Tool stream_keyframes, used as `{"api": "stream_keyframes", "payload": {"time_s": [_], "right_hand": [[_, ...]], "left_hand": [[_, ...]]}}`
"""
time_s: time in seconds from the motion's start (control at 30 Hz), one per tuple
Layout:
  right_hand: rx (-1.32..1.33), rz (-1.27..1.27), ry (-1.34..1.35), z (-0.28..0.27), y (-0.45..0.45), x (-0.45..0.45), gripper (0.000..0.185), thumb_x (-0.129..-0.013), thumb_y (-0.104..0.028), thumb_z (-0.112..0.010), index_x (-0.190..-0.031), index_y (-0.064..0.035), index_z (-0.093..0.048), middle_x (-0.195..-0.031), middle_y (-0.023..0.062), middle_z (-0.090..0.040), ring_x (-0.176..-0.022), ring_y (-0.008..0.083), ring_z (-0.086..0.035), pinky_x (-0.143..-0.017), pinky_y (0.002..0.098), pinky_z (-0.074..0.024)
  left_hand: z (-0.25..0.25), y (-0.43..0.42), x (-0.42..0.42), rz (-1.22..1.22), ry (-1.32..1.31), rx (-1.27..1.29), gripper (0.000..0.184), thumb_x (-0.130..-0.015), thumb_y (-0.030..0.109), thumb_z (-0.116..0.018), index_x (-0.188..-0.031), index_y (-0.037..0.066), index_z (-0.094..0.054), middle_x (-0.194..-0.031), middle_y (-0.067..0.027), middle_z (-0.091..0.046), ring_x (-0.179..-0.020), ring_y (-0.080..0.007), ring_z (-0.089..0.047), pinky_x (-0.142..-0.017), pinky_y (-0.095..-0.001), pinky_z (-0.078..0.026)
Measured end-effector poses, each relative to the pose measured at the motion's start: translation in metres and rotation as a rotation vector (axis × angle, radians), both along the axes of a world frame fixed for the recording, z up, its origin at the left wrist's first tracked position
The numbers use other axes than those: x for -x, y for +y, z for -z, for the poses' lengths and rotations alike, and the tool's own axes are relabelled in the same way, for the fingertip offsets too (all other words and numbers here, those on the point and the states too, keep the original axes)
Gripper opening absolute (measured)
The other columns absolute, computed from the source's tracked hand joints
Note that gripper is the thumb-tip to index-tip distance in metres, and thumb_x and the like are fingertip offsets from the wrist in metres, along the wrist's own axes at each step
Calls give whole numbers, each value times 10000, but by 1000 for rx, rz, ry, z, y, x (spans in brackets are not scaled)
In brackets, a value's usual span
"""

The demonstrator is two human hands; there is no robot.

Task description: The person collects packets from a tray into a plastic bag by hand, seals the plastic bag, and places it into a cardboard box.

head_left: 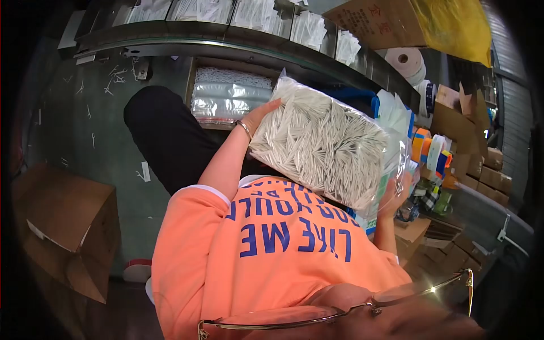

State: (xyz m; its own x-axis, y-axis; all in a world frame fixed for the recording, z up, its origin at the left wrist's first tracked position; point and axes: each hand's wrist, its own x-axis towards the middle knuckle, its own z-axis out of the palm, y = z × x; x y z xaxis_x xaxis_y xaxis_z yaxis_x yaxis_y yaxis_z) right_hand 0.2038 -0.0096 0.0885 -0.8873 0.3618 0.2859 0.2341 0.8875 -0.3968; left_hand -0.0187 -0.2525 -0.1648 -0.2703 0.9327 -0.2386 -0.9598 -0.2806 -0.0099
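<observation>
A clear plastic bag [323, 141], packed with many thin white stick-like pieces, lies tilted across my lap in front of my orange shirt. My left hand [264, 115] holds the bag's upper left edge, fingers partly hidden along its side. At the other end my right hand [395, 195] grips the loose, see-through plastic near the lower right corner. Glare and the film blur its fingertips. Just beyond my left hand, an open carton [191, 93] contains stacked clear plastic bags [231, 102].
Metal trays [226, 25] with bundled white pieces line the bench above. Tape rolls [433, 153] and cardboard boxes [459, 122] stand at right. A brown carton [73, 221] sits on the floor at left, near scattered white scraps [145, 171]. A white roll [405, 63] stands at upper right.
</observation>
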Motion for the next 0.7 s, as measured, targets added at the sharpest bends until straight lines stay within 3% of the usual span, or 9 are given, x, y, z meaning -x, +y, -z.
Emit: {"api": "stream_keyframes", "payload": {"time_s": [0.03, 0.1, 0.13, 0.17, 0.23, 0.37, 0.43, 0.7], "right_hand": [[-9, -7, 4, 2, -11, 3, 219, -832, -120, -613, -991, -14, -507, -999, 90, -469, -920, 207, -484, -877, 310, -365], [340, -36, 173, 8, -26, 8, 290, -849, -194, -589, -1067, -3, -590, -1062, 136, -548, -1068, 253, -516, -962, 371, -362], [-290, -408, -216, -18, -13, 17, 399, -897, -344, -480, -1126, -40, -601, -1191, 126, -560, -1197, 296, -461, -1045, 462, -280], [-294, -412, -214, -23, -14, 26, 399, -897, -344, -480, -1126, -40, -601, -1191, 126, -560, -1197, 296, -461, -1045, 462, -280], [-406, -604, -468, -29, -15, 42, 430, -908, -390, -404, -1106, -76, -624, -1227, 109, -559, -1227, 341, -434, -1083, 476, -203], [-421, -755, -565, -36, -19, 70, 418, -907, -358, -397, -1161, -97, -602, -1297, 92, -515, -1278, 348, -383, -1098, 490, -150], [-441, -835, -743, -37, -28, 85, 467, -904, -397, -406, -1235, -100, -552, -1360, 97, -455, -1313, 321, -344, -1101, 488, -135], [-475, -946, -955, -17, -64, 124, 605, -866, -469, -463, -1360, -125, -401, -1462, 76, -300, -1377, 265, -217, -1115, 480, -100]], "left_hand": [[0, 1, 1, -7, 4, -9, 622, -808, 369, -653, -1278, 12, -455, -1186, -178, -569, -1052, -273, -592, -893, -399, -495], [-1, 1, 1, -2, -5, -49, 616, -815, 362, -646, -1282, 8, -452, -1192, -184, -565, -1059, -273, -589, -896, -399, -495], [-1, 1, 1, -6, -5, -52, 616, -815, 362, -646, -1282, 8, -452, -1192, -184, -565, -1059, -273, -589, -896, -399, -495], [-2, 1, 2, -6, 10, -44, 616, -819, 364, -641, -1284, 7, -450, -1195, -185, -563, -1060, -275, -590, -895, -396, -496], [-3, 0, 3, -10, 25, -36, 616, -823, 366, -637, -1286, 7, -448, -1199, -187, -561, -1060, -276, -590, -895, -394, -497], [-7, -1, 4, 15, 7, -53, 617, -828, 368, -630, -1292, 8, -442, -1199, -194, -560, -1051, -278, -597, -879, -396, -507], [-8, -2, 4, 31, 1, -70, 618, -829, 368, -629, -1294, 8, -440, -1196, -196, -561, -1049, -278, -598, -874, -397, -510], [-10, 2, 4, 31, 47, -72, 632, -848, 380, -598, -1320, 11, -399, -1214, -217, -539, -1057, -296, -593, -822, -413, -544]]}}
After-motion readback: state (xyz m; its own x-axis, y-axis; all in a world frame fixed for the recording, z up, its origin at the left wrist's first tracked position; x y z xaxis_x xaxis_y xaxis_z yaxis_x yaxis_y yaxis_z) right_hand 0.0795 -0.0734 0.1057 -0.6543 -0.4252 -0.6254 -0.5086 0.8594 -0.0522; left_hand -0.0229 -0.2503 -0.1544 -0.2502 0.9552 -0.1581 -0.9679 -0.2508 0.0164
